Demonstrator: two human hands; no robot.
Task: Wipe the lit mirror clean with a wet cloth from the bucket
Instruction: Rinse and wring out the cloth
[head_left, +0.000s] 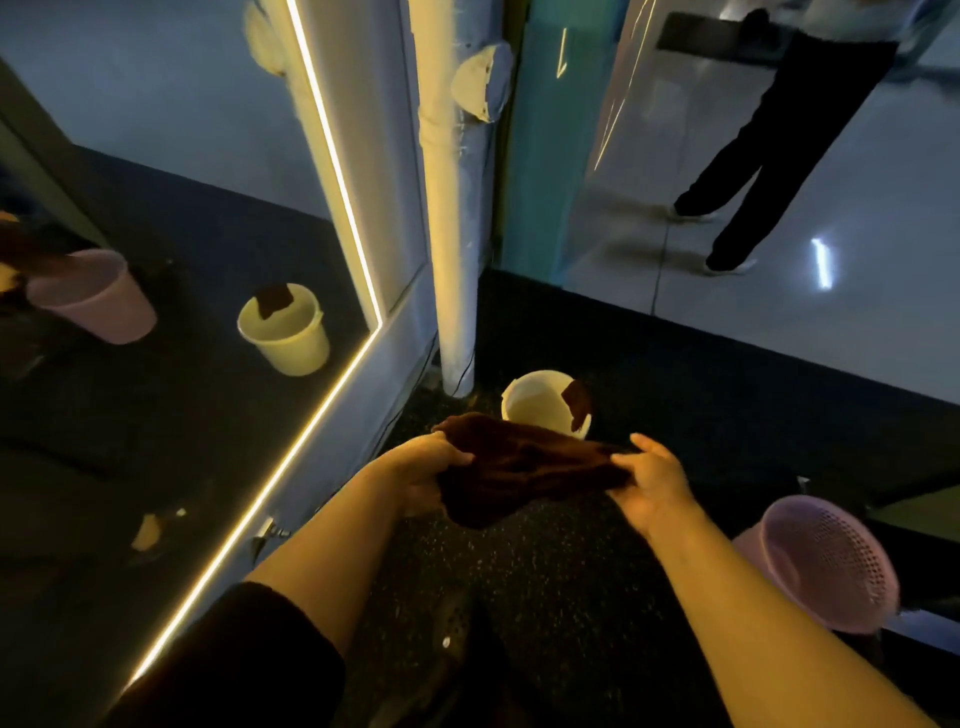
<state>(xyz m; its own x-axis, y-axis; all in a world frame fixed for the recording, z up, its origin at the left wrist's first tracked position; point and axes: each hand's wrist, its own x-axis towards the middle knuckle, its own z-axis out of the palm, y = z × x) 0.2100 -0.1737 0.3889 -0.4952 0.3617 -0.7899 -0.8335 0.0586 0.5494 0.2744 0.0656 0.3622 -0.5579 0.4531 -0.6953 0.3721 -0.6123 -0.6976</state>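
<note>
Both hands are holding the dark cloth (524, 467) bunched above the floor, just before the bucket (540, 402): left hand (423, 475) gripping one end, right hand (652, 480) pinching the other. Apparently preparing it; next, carrying it left to the lit mirror (171, 208).

Head camera looks steeply down, close over what seems dim floor (545, 571).
</note>
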